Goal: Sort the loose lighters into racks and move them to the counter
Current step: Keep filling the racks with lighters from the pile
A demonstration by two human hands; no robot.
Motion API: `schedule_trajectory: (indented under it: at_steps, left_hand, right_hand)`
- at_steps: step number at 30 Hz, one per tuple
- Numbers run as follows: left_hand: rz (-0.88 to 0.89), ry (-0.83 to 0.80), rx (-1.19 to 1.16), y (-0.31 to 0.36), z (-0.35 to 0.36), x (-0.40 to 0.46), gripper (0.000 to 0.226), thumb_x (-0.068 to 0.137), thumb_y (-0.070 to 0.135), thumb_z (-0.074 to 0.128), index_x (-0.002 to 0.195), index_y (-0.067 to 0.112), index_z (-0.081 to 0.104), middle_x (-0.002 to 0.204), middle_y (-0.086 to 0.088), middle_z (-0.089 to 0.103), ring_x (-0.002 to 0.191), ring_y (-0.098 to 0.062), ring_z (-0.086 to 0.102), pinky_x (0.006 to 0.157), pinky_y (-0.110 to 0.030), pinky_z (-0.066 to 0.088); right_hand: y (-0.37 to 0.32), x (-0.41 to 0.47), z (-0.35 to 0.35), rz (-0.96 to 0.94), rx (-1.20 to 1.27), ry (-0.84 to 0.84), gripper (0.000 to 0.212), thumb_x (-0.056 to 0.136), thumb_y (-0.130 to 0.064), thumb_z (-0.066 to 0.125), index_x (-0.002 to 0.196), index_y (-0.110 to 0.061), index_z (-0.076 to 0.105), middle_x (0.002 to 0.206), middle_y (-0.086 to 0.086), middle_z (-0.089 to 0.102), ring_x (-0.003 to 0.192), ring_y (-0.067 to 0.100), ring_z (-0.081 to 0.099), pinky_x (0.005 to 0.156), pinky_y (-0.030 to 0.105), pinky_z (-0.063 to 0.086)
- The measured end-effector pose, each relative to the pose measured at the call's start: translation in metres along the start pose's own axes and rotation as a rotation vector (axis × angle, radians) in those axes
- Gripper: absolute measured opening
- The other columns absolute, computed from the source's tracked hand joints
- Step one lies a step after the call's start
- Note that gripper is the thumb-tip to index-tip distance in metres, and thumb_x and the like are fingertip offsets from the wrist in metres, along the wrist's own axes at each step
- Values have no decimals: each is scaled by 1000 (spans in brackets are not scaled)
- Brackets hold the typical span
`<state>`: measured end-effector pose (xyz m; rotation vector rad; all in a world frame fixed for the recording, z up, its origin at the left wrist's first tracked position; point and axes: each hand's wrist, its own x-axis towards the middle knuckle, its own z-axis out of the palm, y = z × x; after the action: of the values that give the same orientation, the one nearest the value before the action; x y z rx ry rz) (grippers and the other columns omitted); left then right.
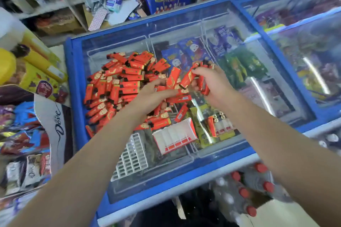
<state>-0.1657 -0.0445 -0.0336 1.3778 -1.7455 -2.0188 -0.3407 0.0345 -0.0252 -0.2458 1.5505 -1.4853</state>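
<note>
A heap of loose red lighters (118, 86) lies on the glass lid of a blue chest freezer (77, 83). My right hand (208, 83) grips a bundle of several red lighters above the heap's right edge. My left hand (153, 96) reaches into the heap, its fingers around a lighter near the bundle. A red and white rack (174, 137) lies empty on the glass near the front. A second rack (220, 125) to its right has lighters standing in it. A white grid tray (132, 156) lies at the front left.
Snack bags show through the freezer glass. A Dove display stand (57, 121) and yellow boxes (42, 72) crowd the left. Red-capped bottles (252, 188) stand on the floor at the front right. A second freezer (304, 46) adjoins on the right; cluttered shelves rise behind.
</note>
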Motion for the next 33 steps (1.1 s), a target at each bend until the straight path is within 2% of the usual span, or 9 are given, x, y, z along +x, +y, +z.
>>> schedule_trajectory:
  at_steps: [9,12,15,17,20,24,27,30,33]
  left_hand:
    - [24,-38,78,-15,106,-37,19,93,24,78,103,21,62,50,-2,60,41,-19,47,43,-25,38]
    - [17,-33,75,-21,126,-38,19,93,25,78,105,23,63,59,-8,61,46,-20,50,46,-27,42]
    - [-9,-16,66,-29,139,-36,33,93,26,78,120,16,62,63,-10,61,46,-17,52,46,-27,45]
    - [-24,13,59,-33,143,-33,34,93,24,78,122,16,60,66,-12,62,46,-17,52,47,-28,46]
    - [-27,55,111,-34,144,-30,33,93,26,78,120,21,59,62,-10,63,46,-19,54,49,-28,45]
    - [-26,127,183,-36,148,-22,30,93,23,78,114,23,56,55,-3,62,42,-17,54,41,-21,41]
    - [-32,147,203,-35,155,-19,29,93,21,77,111,22,55,59,-6,63,42,-16,53,40,-21,41]
    - [-28,154,237,-35,161,-16,26,94,21,75,109,21,55,63,-8,65,42,-14,54,41,-20,43]
    - [-22,170,275,-37,164,-11,25,93,21,75,107,20,54,58,-4,64,40,-14,54,40,-20,42]
  right_hand:
    - [8,-57,-130,-91,-190,59,23,91,-1,68,111,-11,69,65,5,62,50,14,56,50,29,45]
    - [14,-65,-158,-124,-317,87,17,89,-4,72,105,-1,68,66,11,61,55,20,56,49,30,44]
    - [24,-71,-174,-132,-362,95,10,89,-1,69,95,6,65,61,12,61,52,21,55,49,29,43]
    - [30,-73,-178,-142,-395,95,2,89,2,68,88,-1,67,54,1,62,45,13,53,47,26,42]
    - [37,-78,-181,-163,-535,86,21,88,-1,69,78,-20,68,48,-11,61,39,3,49,41,19,40]
    - [52,-71,-188,-128,-551,76,24,86,-4,70,93,-27,72,51,-11,59,46,16,46,44,27,38]
    - [61,-64,-189,-107,-579,70,22,88,-6,71,99,-25,73,50,-16,60,43,12,47,43,25,38]
    - [69,-58,-185,-112,-639,52,23,90,-11,69,102,-31,73,55,-11,63,45,15,48,46,29,41]
    - [78,-51,-182,-125,-724,31,25,91,-16,67,106,-35,72,68,13,69,47,23,49,47,36,40]
